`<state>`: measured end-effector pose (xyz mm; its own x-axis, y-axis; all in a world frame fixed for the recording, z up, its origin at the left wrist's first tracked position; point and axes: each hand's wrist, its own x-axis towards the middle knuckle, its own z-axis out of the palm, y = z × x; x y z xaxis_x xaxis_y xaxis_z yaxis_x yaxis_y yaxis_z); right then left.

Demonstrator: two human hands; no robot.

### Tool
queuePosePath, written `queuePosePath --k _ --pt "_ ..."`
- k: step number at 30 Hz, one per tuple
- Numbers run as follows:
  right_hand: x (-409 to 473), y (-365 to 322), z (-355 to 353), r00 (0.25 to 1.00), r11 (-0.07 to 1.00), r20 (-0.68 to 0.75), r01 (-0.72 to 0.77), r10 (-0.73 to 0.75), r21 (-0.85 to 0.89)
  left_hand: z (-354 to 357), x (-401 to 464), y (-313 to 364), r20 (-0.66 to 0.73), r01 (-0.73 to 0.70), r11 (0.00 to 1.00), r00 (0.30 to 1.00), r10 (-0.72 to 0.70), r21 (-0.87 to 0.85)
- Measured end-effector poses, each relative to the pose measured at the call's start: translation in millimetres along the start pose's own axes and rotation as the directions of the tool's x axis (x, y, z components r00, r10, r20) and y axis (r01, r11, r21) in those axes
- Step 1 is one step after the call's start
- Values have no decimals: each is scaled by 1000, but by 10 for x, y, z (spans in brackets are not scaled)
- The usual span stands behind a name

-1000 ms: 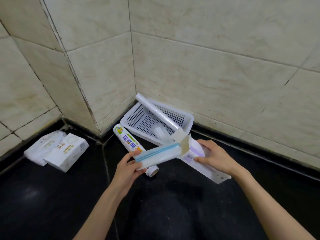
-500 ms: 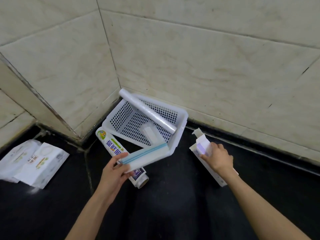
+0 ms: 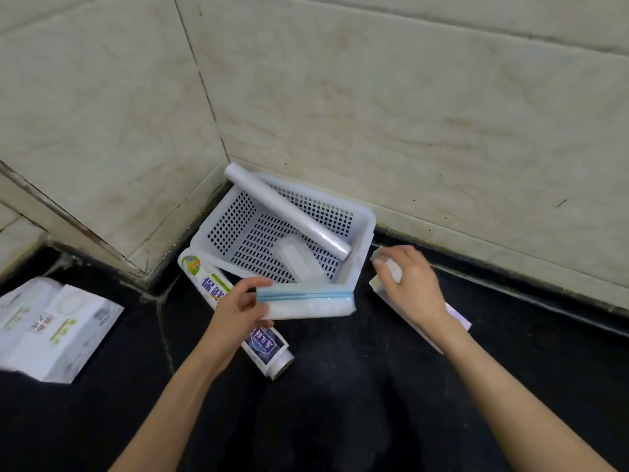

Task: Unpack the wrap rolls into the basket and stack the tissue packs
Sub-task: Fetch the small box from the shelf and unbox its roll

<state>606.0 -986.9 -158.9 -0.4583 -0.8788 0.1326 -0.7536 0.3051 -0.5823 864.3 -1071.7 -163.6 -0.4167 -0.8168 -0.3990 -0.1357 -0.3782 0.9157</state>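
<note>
Holding the blue-striped roll (image 3: 306, 303) by its end in our left hand (image 3: 235, 313), we were partway through unpacking; next we judged it should go into the basket (image 3: 364, 229) at twelve o'clock of that hand, beside the clear roll (image 3: 289, 212). Our right hand (image 3: 413, 287), at three o'clock of the roll, gripped the emptied box (image 3: 457, 316). The printed roll (image 3: 262, 342) lay under the left hand, the tissue packs (image 3: 54, 327) unstacked at nine o'clock.

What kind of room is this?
Probably a kitchen or utility corner at home: tiled walls, a dark counter, and a white basket holding a wrap roll.
</note>
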Motion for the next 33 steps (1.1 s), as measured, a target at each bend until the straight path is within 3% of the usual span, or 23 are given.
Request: queuePosePath --k 2,4,6,12,14,16,18,20,23,25,26,29,33 --pt "42 -296 -22 953 989 263 138 -149 61 -4 40 85 85 -57 994 995 50 88" --pt "82 -535 4 851 986 501 114 -159 119 -15 90 190 159 -118 982 983 94 147" --pt "155 -676 44 793 990 597 58 -125 130 -33 162 299 202 -173 972 970 139 162" --pt "461 -787 74 742 988 668 -48 -62 145 -62 445 477 265 -231 965 945 193 121" --pt "552 -745 73 772 983 636 -107 -12 148 -81 598 483 245 -214 975 950 195 53" --pt "626 -637 58 829 967 555 -195 75 161 -106 812 455 197 -248 954 957 213 170" --pt "670 -497 44 871 917 456 -317 181 243 -95 1083 384 262 -319 821 941 215 473" --pt "677 -386 41 876 825 391 -429 281 368 8 1321 283 446 -416 621 887 118 664" --pt "665 -287 85 870 782 355 -473 342 406 199 1587 124 618 -583 258 783 -76 770" --pt "658 -263 126 863 771 356 -490 359 408 249 1718 51 612 -614 47 772 -170 788" --pt "665 -256 142 860 761 357 -496 364 418 241 1772 24 607 -619 -10 774 -181 785" --pt "728 -275 191 851 736 376 -513 367 442 170 1880 -2 620 -637 -61 766 -171 769" --pt "835 -382 324 839 703 395 -534 373 471 76 1942 27 575 -590 0 788 -220 808"
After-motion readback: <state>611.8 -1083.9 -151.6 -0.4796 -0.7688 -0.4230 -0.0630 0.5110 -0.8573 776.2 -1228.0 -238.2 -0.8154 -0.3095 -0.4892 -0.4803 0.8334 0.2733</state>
